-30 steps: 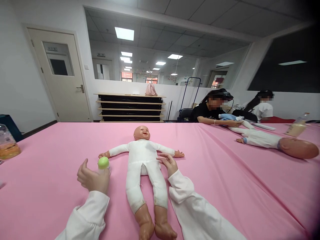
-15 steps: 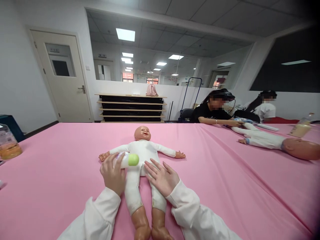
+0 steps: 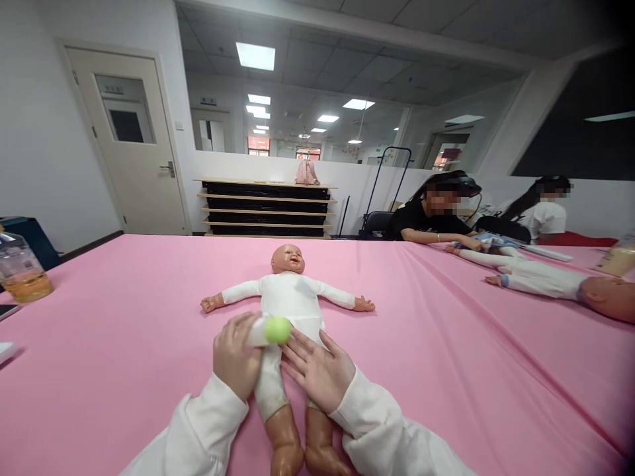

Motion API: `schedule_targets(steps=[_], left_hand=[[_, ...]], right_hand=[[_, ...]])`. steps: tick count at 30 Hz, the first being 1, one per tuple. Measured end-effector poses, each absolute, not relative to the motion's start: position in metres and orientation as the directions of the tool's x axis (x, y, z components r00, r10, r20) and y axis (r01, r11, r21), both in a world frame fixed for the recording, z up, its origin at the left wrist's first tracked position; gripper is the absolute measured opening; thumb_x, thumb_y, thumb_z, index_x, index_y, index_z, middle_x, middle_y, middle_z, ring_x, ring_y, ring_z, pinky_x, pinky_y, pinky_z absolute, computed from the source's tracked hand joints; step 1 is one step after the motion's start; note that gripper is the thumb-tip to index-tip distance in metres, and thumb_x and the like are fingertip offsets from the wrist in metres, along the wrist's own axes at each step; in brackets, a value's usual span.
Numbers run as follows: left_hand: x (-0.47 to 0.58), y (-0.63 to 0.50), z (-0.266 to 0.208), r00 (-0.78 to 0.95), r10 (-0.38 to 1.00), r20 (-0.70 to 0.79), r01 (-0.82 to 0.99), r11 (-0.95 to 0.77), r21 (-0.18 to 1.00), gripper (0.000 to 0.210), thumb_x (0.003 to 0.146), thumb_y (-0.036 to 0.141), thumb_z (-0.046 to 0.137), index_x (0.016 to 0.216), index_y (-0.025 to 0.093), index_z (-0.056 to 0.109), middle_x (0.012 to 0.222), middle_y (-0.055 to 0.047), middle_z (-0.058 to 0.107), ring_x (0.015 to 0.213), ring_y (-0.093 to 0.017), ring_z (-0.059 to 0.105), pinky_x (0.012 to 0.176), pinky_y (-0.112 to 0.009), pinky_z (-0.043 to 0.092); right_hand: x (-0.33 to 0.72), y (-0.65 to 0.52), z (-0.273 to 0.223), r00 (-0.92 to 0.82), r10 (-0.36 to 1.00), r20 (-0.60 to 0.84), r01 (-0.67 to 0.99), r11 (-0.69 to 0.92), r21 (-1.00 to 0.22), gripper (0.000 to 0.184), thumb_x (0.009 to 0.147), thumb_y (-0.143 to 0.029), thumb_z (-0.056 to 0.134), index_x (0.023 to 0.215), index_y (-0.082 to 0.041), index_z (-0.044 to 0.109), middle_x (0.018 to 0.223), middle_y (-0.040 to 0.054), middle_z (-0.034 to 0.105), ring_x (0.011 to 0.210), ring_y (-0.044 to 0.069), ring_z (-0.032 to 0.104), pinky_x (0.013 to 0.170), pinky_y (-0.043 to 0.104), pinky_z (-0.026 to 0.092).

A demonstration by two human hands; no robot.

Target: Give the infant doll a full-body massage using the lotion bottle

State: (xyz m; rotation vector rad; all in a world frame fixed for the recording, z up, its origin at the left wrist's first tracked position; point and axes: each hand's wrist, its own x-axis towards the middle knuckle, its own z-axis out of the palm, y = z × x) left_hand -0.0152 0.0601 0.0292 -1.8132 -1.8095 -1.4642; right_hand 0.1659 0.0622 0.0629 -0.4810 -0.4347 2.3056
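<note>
My left hand (image 3: 237,354) is wrapped around a white bottle with a rounded light-green cap (image 3: 278,330), held sideways with the cap pointing right. The bottle is slightly blurred and its label is hidden. My right hand (image 3: 322,370) is open, fingers stretched out and palm turned upward, its fingertips close to the cap; whether they touch it I cannot tell. Beneath both hands, a baby doll (image 3: 292,296) in a white bodysuit lies on its back, arms spread, feet toward me. My hands and the bottle cover its hips and upper legs.
A pink cloth (image 3: 133,357) covers the table. At the left are a bottle of orange liquid (image 3: 27,281), a phone (image 3: 7,309) and a white object (image 3: 6,352). On the right, a person in black (image 3: 431,211) handles cloth near another doll (image 3: 550,277); a second person (image 3: 548,211) sits behind.
My left hand has brought the bottle right and toward me, closer to my right hand. My right hand has turned its palm more upward. The view has shifted slightly.
</note>
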Motion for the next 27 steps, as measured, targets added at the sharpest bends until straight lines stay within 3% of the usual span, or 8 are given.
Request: schedule_targets(steps=[3,7,9,12,15,19,24,27], left_hand=[[-0.038,0.077,0.025,-0.523,0.826,0.211,0.613,0.193,0.766,0.044,0.070,0.043,0.053,0.111,0.024,0.052,0.105,-0.004,0.057,0.099,-0.018,0.053,0.085,-0.030,0.041],[-0.054,0.090,0.022,-0.626,0.768,-0.133,0.453,0.498,0.740,0.056,0.067,0.049,0.054,0.114,0.021,0.047,0.105,-0.009,0.057,0.107,-0.029,0.049,0.089,-0.043,0.038],[-0.051,0.089,0.022,-0.713,0.700,-0.053,0.425,0.490,0.761,0.065,0.067,0.047,0.055,0.123,0.019,0.038,0.117,-0.012,0.051,0.114,-0.030,0.043,0.093,-0.045,0.036],[-0.033,0.074,0.023,-0.700,0.585,0.410,0.616,0.204,0.761,0.073,0.072,0.038,0.051,0.134,0.014,0.022,0.133,-0.013,0.035,0.124,-0.025,0.034,0.102,-0.041,0.032],[-0.006,0.047,0.027,-0.150,0.500,0.853,0.878,-0.328,0.347,0.062,0.081,0.030,0.039,0.137,0.012,0.020,0.133,-0.012,0.036,0.127,-0.018,0.033,0.104,-0.032,0.030],[0.027,0.017,0.030,0.424,0.227,0.877,0.685,-0.713,-0.147,0.048,0.088,0.037,0.025,0.130,0.018,0.039,0.127,-0.004,0.046,0.125,-0.015,0.036,0.111,-0.033,0.018],[0.029,0.014,0.035,0.474,0.347,0.809,0.729,-0.671,-0.140,0.054,0.087,0.046,0.023,0.121,0.013,0.050,0.129,-0.007,0.043,0.128,-0.019,0.033,0.113,-0.038,0.010],[0.029,0.018,0.037,0.564,0.227,0.794,0.648,-0.718,-0.255,0.059,0.087,0.052,0.016,0.115,0.017,0.055,0.134,-0.004,0.038,0.129,-0.018,0.031,0.114,-0.039,0.007]], right_hand=[[0.166,0.061,0.064,-0.678,0.702,-0.215,-0.565,-0.686,-0.458,0.046,0.078,-0.044,0.045,0.112,-0.015,0.052,0.135,0.0063,0.037,0.120,0.016,0.042,0.096,0.030,0.035],[0.166,0.060,0.063,-0.691,0.687,-0.225,-0.536,-0.695,-0.479,0.045,0.075,-0.044,0.050,0.109,-0.015,0.054,0.136,0.0063,0.036,0.120,0.017,0.042,0.096,0.029,0.036],[0.166,0.060,0.063,-0.684,0.694,-0.226,-0.541,-0.690,-0.481,0.045,0.074,-0.043,0.051,0.109,-0.015,0.054,0.136,0.0063,0.036,0.120,0.017,0.042,0.096,0.029,0.035],[0.166,0.060,0.061,-0.681,0.699,-0.219,-0.544,-0.683,-0.486,0.046,0.074,-0.043,0.052,0.110,-0.015,0.054,0.136,0.0057,0.035,0.122,0.016,0.041,0.097,0.028,0.034],[0.163,0.056,0.059,-0.711,0.675,-0.197,-0.520,-0.693,-0.498,0.051,0.073,-0.047,0.053,0.113,-0.015,0.053,0.137,0.0050,0.033,0.123,0.016,0.039,0.100,0.029,0.033],[0.160,0.048,0.063,-0.784,0.596,-0.173,-0.449,-0.738,-0.505,0.061,0.070,-0.054,0.055,0.115,-0.012,0.053,0.134,0.0095,0.037,0.123,0.018,0.041,0.107,0.030,0.026],[0.158,0.044,0.073,-0.739,0.660,-0.134,-0.470,-0.648,-0.600,0.066,0.071,-0.060,0.051,0.118,-0.014,0.050,0.129,0.0110,0.043,0.125,0.016,0.037,0.110,0.033,0.020],[0.153,0.042,0.069,-0.678,0.726,-0.115,-0.471,-0.550,-0.689,0.062,0.075,-0.058,0.047,0.121,-0.016,0.048,0.128,0.0108,0.044,0.127,0.015,0.034,0.110,0.035,0.019]])
